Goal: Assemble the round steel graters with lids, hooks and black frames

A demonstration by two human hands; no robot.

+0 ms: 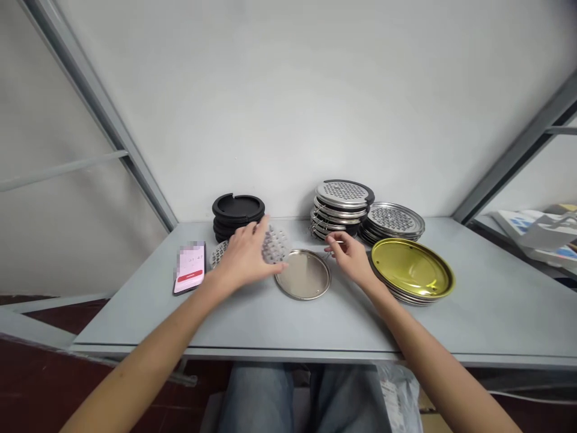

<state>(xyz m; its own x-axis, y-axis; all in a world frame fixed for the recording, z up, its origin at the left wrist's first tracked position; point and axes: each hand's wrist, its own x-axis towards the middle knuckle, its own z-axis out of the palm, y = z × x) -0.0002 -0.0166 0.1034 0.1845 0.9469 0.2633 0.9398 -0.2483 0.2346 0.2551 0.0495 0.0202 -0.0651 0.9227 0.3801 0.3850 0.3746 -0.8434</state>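
My left hand (243,255) grips a round perforated metal plate (276,245) by its edge, tilted and slightly blurred above the table. Beneath that hand, a second perforated plate (219,252) shows in part. Between my hands lies a shallow round metal lid (304,276), flat on the table. At its right rim my right hand (349,255) has thumb and fingers pinched on a thin wire piece (328,255); whether this is joined to the lid, I cannot tell. Right of that hand stands a stack of round lids, a gold-coloured one (412,267) on top.
Black rings (238,207) are stacked at the back left. Behind my right hand rises a stack of perforated plates with black rims and wire clips (342,207), beside more perforated plates (394,218). A phone (190,267) lies left on the grey table (279,331). Metal frame posts flank both sides.
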